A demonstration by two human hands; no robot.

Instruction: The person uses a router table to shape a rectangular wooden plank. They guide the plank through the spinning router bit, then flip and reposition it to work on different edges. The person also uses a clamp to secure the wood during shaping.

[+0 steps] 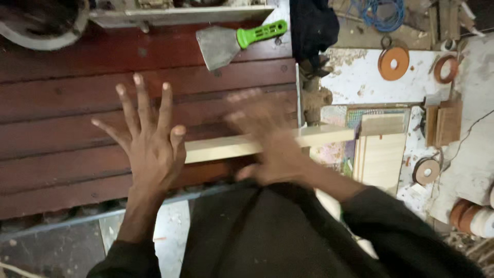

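A pale wooden strip lies across the dark red plank bench, its right end sticking out past the bench edge. My left hand is spread flat, fingers apart, over the strip's left end. My right hand is blurred with motion above the strip's middle; its fingers look spread, and it holds nothing that I can make out.
A putty knife with a green handle lies at the back of the bench. Right of the bench are orange discs, tape rolls, small wood boards and blue cable.
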